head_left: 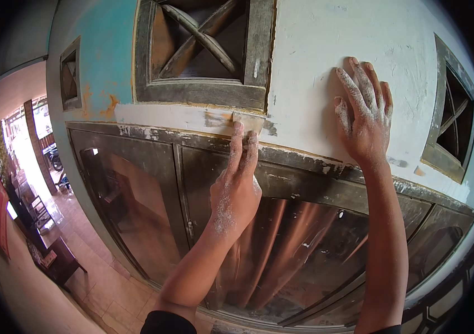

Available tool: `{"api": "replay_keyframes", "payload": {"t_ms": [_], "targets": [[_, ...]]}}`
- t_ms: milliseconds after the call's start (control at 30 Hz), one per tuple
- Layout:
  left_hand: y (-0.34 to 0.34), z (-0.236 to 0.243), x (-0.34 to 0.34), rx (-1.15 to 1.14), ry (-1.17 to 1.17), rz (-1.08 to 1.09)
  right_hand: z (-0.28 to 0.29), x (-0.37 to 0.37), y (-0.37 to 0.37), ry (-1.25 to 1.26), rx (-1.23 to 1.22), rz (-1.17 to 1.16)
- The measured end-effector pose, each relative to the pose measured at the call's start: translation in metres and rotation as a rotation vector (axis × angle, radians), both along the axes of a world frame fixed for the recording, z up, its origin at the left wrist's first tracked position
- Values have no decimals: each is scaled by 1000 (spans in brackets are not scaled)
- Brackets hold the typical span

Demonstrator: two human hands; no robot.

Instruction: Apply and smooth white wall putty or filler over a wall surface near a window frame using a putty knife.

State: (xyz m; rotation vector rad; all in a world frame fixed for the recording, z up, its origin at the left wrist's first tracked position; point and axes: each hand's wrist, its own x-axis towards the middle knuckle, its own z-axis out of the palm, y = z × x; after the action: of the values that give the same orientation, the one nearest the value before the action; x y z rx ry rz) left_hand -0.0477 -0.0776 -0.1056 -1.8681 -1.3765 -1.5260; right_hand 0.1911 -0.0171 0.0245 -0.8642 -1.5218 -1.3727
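My left hand [236, 195] presses a small beige sheet [256, 121], which looks like sandpaper, with its fingertips against the narrow white band [167, 117] below the dark vented wooden opening [203, 83]. White powder coats its fingers and wrist. My right hand [365, 119] rests higher and to the right, fingers apart and powdered, against the white wall [309, 50]. Below both hands runs a worn dark wooden window frame [142, 139] with flaking white paint and glass panes, reddish drapes [298, 245] showing through.
A smaller crossed vent [448, 122] is at right, another [70, 78] at left beside turquoise paint [97, 44]. At far left a tiled passage [95, 267] holds dark wooden furniture [59, 261] and leads toward a bright doorway [25, 145] with a motorbike outside.
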Motion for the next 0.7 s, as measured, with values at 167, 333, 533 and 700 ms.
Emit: {"api": "replay_keyframes", "payload": {"t_ms": [167,333,533,700], "targets": [[-3,1,-1,-46,-7,3,0,-1,0,-2,-7,10],[-3,-2,-1,-59,-1,11,0,-1,0,1,-14,16],[-2,0,0,-40,9,12,0,1,-3,6,-13,24],[-1,0,-1,-19,21,30,0,-1,-1,4,-3,23]]}}
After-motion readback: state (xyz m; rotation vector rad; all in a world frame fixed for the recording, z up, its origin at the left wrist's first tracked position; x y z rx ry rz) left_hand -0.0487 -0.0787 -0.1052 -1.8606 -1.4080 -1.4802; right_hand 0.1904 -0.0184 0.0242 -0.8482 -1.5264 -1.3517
